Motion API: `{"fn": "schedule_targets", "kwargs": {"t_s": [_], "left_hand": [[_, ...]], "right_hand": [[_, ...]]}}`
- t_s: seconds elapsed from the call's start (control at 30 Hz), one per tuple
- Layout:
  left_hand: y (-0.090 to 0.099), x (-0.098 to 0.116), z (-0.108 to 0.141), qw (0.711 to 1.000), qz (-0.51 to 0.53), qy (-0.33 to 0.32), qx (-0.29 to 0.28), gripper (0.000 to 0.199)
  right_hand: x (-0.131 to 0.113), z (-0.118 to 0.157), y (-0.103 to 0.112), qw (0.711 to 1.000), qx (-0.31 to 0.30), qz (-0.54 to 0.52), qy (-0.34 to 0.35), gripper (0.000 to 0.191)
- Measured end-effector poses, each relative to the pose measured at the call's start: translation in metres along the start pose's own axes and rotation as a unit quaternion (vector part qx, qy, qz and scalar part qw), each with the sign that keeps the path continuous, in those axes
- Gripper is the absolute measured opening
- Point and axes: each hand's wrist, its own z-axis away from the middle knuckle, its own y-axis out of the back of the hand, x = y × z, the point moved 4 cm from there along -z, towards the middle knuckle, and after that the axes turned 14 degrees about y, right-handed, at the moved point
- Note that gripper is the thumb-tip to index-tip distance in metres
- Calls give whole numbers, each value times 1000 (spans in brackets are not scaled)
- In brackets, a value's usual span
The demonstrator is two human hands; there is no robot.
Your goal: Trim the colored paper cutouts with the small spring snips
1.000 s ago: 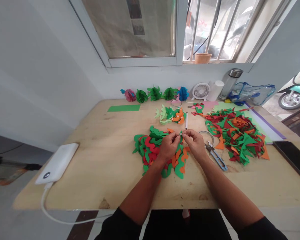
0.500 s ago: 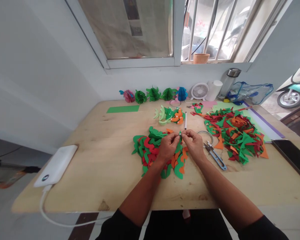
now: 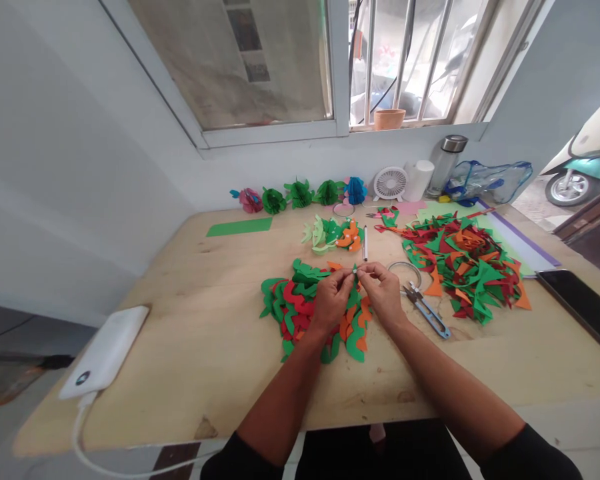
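Note:
Over the middle of the table, my left hand (image 3: pixel 333 301) and my right hand (image 3: pixel 383 292) meet at their fingertips. Both pinch a small green paper piece (image 3: pixel 355 267) with a tiny whitish spot on it; the fingers cover much of it. Beneath and around my hands lies a pile of wavy cut paper shapes (image 3: pixel 296 295) in green, red and orange. Just behind it sits a small group of light green, green and orange paper pieces (image 3: pixel 330 233), some with white dots. A white pen (image 3: pixel 365 244) lies beside that group.
Right of my hands are blue thread snips (image 3: pixel 431 316), a tape ring (image 3: pixel 419 275) and a heap of paper scraps (image 3: pixel 473 263). Folded paper figures (image 3: pixel 299 193), a small fan (image 3: pixel 391 183) and a bottle (image 3: pixel 446 167) line the wall. A phone (image 3: pixel 583 303) and a power bank (image 3: pixel 105 352) lie at the sides.
The camera view has shifted slightly, so the scene sits a little further left. Both hands keep their pinch on the small green paper piece, with the fingers barely altered.

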Motion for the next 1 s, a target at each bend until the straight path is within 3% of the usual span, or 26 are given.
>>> {"fn": "schedule_targets", "kwargs": {"t_s": [0.53, 1.0], "left_hand": [[1, -2, 1, 1000, -19, 4, 8, 24], [6, 3, 7, 990, -103, -25, 92, 26]], "right_hand": [[-4, 2, 0, 1000, -1, 23, 18, 13], [-11, 5, -3, 995, -18, 63, 78, 14]]}}
